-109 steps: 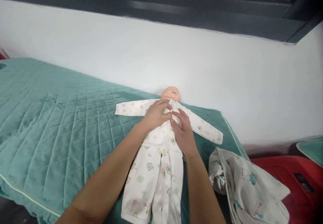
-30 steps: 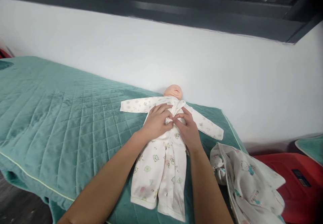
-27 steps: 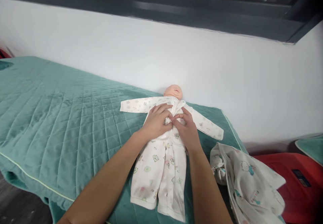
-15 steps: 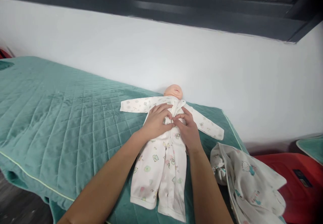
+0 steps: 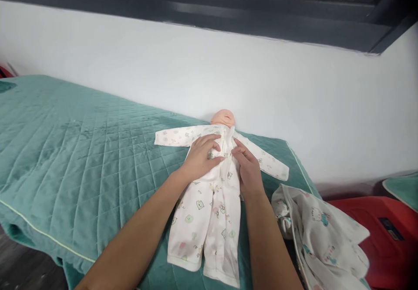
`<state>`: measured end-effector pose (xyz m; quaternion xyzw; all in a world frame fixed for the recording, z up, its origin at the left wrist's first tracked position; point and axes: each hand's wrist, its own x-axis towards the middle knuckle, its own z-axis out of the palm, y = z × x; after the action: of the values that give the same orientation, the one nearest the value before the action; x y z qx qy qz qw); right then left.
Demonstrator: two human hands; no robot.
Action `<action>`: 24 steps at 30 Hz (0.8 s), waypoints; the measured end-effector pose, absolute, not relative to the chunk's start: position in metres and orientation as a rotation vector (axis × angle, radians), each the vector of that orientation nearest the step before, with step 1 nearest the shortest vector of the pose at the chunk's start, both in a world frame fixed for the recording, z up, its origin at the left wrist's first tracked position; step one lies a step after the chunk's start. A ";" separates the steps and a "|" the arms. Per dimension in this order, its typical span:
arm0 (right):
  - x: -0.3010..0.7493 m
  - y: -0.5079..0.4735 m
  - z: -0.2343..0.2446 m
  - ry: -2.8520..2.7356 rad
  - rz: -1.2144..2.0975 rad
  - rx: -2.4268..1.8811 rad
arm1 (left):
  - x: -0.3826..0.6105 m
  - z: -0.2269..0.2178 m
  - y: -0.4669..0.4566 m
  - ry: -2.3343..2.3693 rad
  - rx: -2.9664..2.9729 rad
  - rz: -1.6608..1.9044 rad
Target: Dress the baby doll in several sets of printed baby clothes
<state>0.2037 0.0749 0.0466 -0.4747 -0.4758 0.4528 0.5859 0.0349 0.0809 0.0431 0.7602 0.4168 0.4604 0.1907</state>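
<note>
A baby doll (image 5: 223,117) lies on its back, dressed in a white printed long-sleeved top (image 5: 173,136) and matching pants (image 5: 189,224). Its sleeves stretch out to both sides. On the left side of the doll's chest rests my left hand (image 5: 203,156), palm down with fingers and thumb apart. My right hand (image 5: 248,166) has its thumb and forefinger pinched on the edge of the top's front opening. That edge is slightly lifted from the chest. Any fastener under the fingertips is too small to make out.
The doll lies on a green quilted cover (image 5: 81,159) against a white wall (image 5: 183,72). A crumpled white printed cloth (image 5: 323,237) sits at the lower right, over a red chair (image 5: 395,237). A dark window frame (image 5: 228,13) runs above.
My right hand has drawn slightly right, away from the left fingertips, pulling the top's front edge with it. The left hand stays nearly in place on the chest.
</note>
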 end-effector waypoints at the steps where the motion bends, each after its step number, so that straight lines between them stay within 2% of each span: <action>1: 0.203 0.075 0.047 -1.109 1.051 -1.111 | 0.035 0.043 0.081 1.169 2.149 1.279; 10: 0.202 0.074 0.046 -1.027 1.043 -1.113 | 0.035 0.042 0.081 1.073 1.973 1.402; 18: 0.201 0.074 0.049 -0.746 1.092 -1.017 | 0.033 0.034 0.093 1.311 1.178 1.787; 24: 0.216 0.083 0.039 -0.602 0.964 -1.096 | 0.017 0.029 0.101 1.404 0.766 1.805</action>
<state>0.2160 0.0828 0.0391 -0.4928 -0.2708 0.4334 0.7042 0.0166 0.1011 0.0294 0.2966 0.5440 0.6991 0.3570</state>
